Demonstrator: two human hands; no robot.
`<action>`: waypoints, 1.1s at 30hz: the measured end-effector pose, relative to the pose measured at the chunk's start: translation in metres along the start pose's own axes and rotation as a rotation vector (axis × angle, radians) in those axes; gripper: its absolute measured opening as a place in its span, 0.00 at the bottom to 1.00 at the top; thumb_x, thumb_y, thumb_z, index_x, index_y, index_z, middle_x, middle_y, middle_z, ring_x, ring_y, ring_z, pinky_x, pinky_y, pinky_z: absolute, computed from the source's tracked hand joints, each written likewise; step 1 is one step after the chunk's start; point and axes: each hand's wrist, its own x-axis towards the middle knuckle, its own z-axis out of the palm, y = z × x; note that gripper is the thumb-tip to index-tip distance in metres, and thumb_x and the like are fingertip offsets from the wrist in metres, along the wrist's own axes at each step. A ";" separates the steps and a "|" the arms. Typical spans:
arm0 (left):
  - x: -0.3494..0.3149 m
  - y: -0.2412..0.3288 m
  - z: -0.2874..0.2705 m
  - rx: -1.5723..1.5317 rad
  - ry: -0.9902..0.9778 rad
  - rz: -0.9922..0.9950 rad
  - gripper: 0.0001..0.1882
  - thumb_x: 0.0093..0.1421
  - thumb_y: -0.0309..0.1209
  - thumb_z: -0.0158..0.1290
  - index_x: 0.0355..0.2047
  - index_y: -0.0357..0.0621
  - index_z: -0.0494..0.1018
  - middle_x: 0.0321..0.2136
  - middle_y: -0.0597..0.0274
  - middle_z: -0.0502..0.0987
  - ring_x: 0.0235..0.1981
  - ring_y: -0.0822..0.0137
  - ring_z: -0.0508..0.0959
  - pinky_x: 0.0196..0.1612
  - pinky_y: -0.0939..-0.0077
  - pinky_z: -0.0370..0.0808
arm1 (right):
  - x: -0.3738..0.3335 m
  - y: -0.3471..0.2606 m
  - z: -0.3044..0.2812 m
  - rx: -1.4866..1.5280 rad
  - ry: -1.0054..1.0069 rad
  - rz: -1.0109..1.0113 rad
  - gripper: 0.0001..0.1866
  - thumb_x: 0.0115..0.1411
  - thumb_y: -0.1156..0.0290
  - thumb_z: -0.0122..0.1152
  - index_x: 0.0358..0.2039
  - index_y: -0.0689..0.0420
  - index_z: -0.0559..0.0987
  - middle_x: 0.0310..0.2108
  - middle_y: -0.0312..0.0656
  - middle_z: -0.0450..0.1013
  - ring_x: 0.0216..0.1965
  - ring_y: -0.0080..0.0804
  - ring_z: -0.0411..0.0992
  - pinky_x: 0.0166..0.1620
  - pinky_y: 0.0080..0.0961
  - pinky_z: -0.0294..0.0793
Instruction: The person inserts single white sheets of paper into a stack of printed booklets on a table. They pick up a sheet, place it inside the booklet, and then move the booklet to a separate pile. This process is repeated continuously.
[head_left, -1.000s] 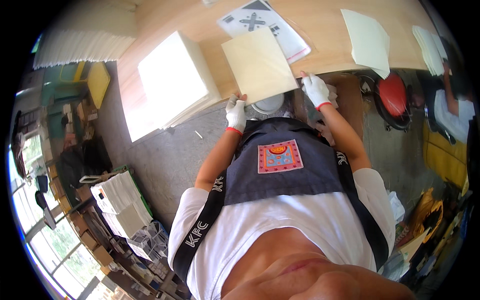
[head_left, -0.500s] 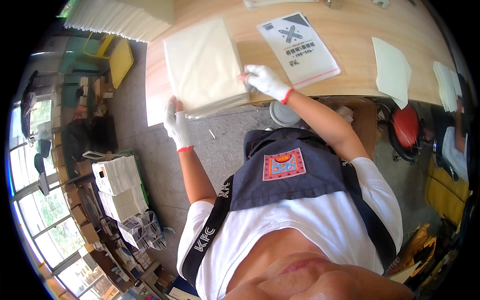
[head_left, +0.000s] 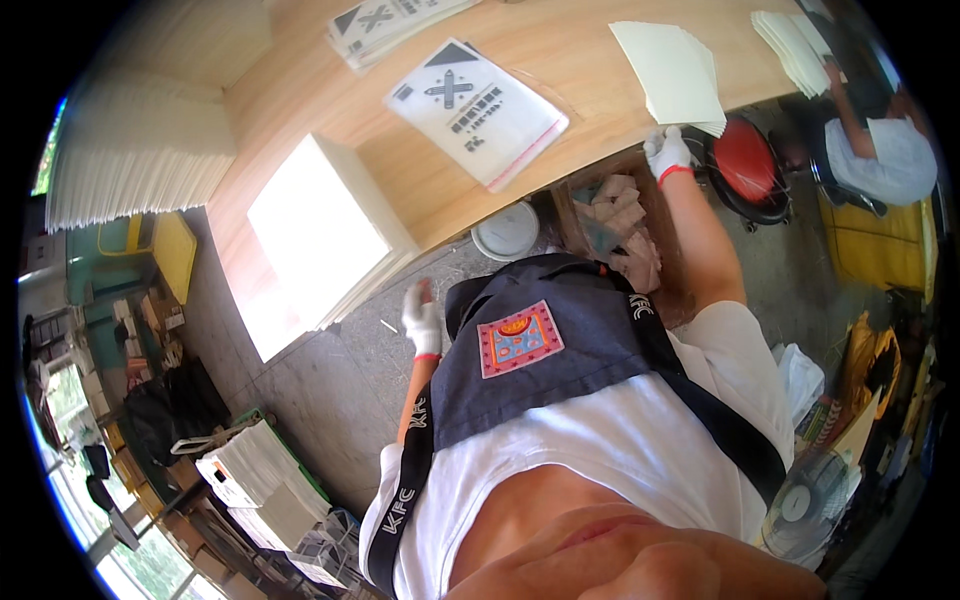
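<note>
My right hand [head_left: 668,152], in a white knit glove with a red cuff, is at the table's front edge by the near corner of a fanned stack of cream paper sheets [head_left: 672,75]. Its fingers are foreshortened, so their grip does not show. Low in front of the dark apron, my left hand [head_left: 421,318] wears a matching glove with bare fingertips; its fingers are loosely extended and it holds nothing. A thick, squared stack of white paper [head_left: 315,215] lies left of centre, with its top in glare. Between the two stacks is a pile of plastic-wrapped printed packets [head_left: 480,110].
Another pile of wrapped packets [head_left: 395,25] lies farther back. A tall paper stack [head_left: 140,160] fills the far left. Under the table edge are a round lidded bucket [head_left: 505,230] and a box of crumpled paper [head_left: 620,225]. A red stool [head_left: 745,170] and another person [head_left: 880,155] are at right.
My left hand has let go of the squared stack and dropped toward my apron. My right hand has left that stack and moved right to the fanned sheets. The view has shifted right.
</note>
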 end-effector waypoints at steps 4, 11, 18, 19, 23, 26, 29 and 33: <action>0.063 0.112 0.056 0.173 -0.289 0.594 0.07 0.48 0.23 0.53 0.30 0.45 0.73 0.29 0.57 0.75 0.32 0.56 0.74 0.36 0.67 0.71 | 0.040 -0.032 -0.031 -0.168 -0.189 0.002 0.09 0.61 0.64 0.47 0.32 0.55 0.70 0.20 0.39 0.68 0.16 0.25 0.65 0.13 0.18 0.62; 0.144 0.195 0.137 0.663 -0.311 0.554 0.18 0.48 0.38 0.55 0.40 0.49 0.69 0.38 0.58 0.70 0.40 0.56 0.71 0.40 0.62 0.70 | 0.044 -0.029 -0.039 -0.050 -0.136 0.116 0.09 0.60 0.64 0.49 0.35 0.55 0.72 0.20 0.37 0.68 0.15 0.21 0.63 0.13 0.15 0.61; 0.171 0.198 0.145 0.959 -0.440 0.334 0.21 0.45 0.35 0.55 0.42 0.51 0.67 0.41 0.58 0.69 0.43 0.57 0.70 0.41 0.62 0.71 | 0.040 -0.036 -0.031 -0.195 -0.275 0.063 0.07 0.56 0.67 0.56 0.30 0.57 0.73 0.21 0.36 0.68 0.13 0.18 0.60 0.12 0.12 0.59; 0.175 0.188 0.142 0.943 -0.433 0.361 0.20 0.44 0.34 0.54 0.41 0.51 0.68 0.40 0.59 0.69 0.43 0.57 0.70 0.40 0.62 0.72 | 0.041 -0.037 -0.029 -0.201 -0.281 0.047 0.07 0.56 0.67 0.56 0.30 0.57 0.73 0.21 0.36 0.68 0.13 0.18 0.60 0.12 0.12 0.58; 0.169 0.178 0.124 0.740 -0.240 0.442 0.16 0.43 0.28 0.52 0.36 0.52 0.70 0.38 0.60 0.71 0.40 0.56 0.70 0.38 0.63 0.72 | 0.039 -0.037 -0.039 -0.117 -0.289 0.112 0.05 0.56 0.69 0.55 0.30 0.56 0.73 0.21 0.35 0.69 0.13 0.18 0.60 0.14 0.12 0.61; 0.164 0.159 0.107 0.747 -0.145 0.401 0.11 0.45 0.29 0.51 0.32 0.51 0.72 0.36 0.59 0.72 0.37 0.57 0.72 0.36 0.64 0.72 | -0.011 -0.036 -0.049 -0.106 -0.335 0.335 0.07 0.57 0.65 0.54 0.32 0.54 0.72 0.24 0.35 0.69 0.16 0.20 0.63 0.16 0.12 0.64; 0.162 0.159 0.102 0.560 -0.209 0.152 0.08 0.48 0.29 0.50 0.31 0.51 0.72 0.34 0.59 0.72 0.33 0.59 0.74 0.35 0.67 0.71 | 0.000 -0.032 -0.093 -0.029 -0.324 0.109 0.08 0.59 0.63 0.50 0.33 0.53 0.70 0.22 0.33 0.66 0.14 0.20 0.59 0.14 0.11 0.56; 0.157 0.155 0.097 0.419 -0.145 0.136 0.10 0.46 0.26 0.49 0.31 0.52 0.72 0.32 0.63 0.72 0.29 0.60 0.74 0.33 0.67 0.71 | -0.012 -0.038 -0.103 -0.059 -0.408 -0.163 0.06 0.57 0.72 0.50 0.36 0.53 0.67 0.25 0.33 0.66 0.15 0.18 0.57 0.13 0.13 0.50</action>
